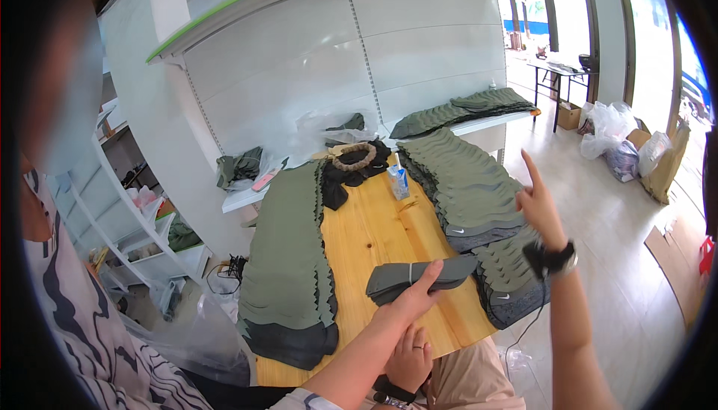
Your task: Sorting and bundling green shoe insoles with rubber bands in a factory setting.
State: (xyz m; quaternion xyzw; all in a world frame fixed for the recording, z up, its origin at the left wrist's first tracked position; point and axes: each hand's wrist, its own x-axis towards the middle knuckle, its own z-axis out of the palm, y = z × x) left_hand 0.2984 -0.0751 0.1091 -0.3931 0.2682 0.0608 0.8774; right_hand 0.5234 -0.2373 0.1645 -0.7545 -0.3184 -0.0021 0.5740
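A co-worker's hand (413, 298) reaches in from the left over the wooden table (366, 223). It grips a bundle of folded dark grey-green fabric pieces (393, 279), tied with a pale band. Below that forearm my left hand (408, 358), with a ring and a black wrist strap, rests near the table's front edge, fingers extended and holding nothing visible. My right hand (540, 199) is raised at the right, index finger stretched out, the others curled, with nothing in it. Nearest to it lies an overlapping stack of olive fabric pieces (467, 185) with dark ends.
Another long olive stack (288, 245) covers the table's left side; a smaller one (516, 268) lies front right. A drink carton (399, 182) and black cloth (336, 189) sit at the back. More fabric (464, 111) lies on the shelf. A cable (523, 328) hangs from my right wrist.
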